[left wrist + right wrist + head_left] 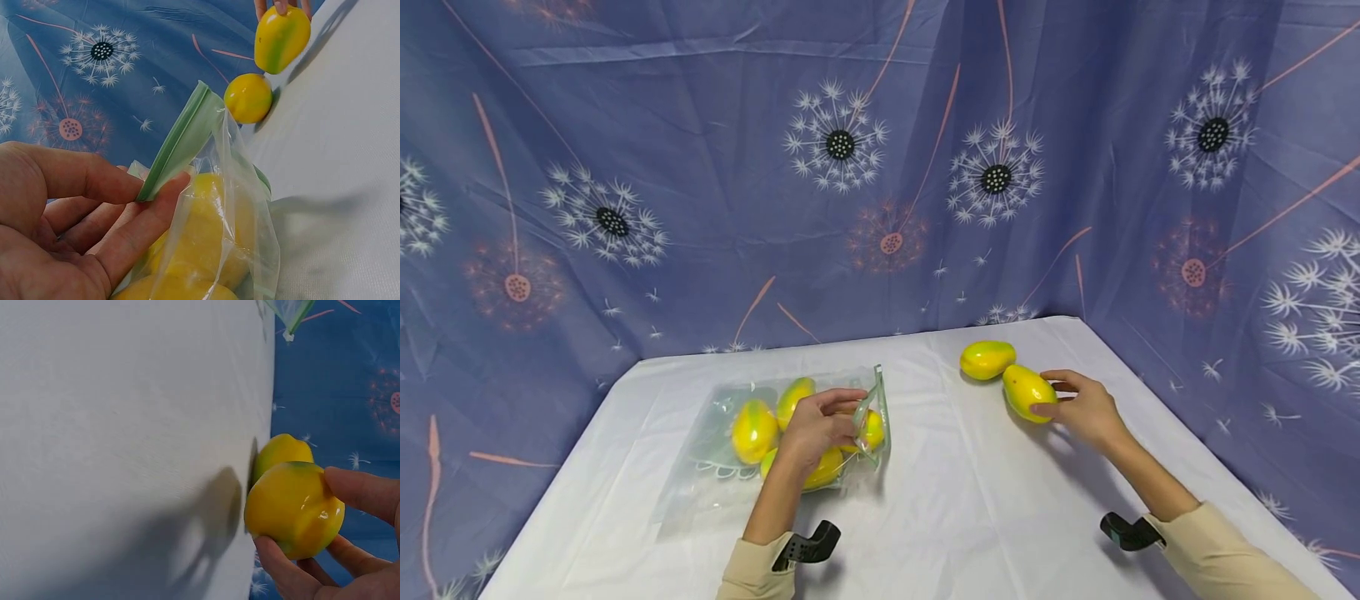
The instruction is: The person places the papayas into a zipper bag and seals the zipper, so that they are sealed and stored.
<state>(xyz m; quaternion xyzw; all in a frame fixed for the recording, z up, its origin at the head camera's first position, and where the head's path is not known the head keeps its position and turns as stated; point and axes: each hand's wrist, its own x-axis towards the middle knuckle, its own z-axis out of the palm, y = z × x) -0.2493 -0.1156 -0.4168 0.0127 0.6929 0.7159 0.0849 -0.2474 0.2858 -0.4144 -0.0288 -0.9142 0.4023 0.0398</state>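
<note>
My left hand (pixel 817 429) pinches the green zip edge of a clear zip bag (pixel 882 392) between thumb and fingers, and its mouth gapes toward the right. Inside the bag lie several yellow-green mangoes (pixel 755 431), partly covered by the hand. On the right, my right hand (pixel 1084 408) grips a mango (pixel 1027 392) by one end, with fingers around its side. The right wrist view shows this mango (pixel 294 509) between thumb and fingers, its shadow falling on the cloth. Just behind it, another mango (pixel 987 360) rests on the table.
A white cloth covers the table (pixel 955 500). Behind and to the right hangs a blue-violet curtain (pixel 737 167) with dandelion prints, close to the table's edges. Each wrist wears a black camera mount (pixel 808 546).
</note>
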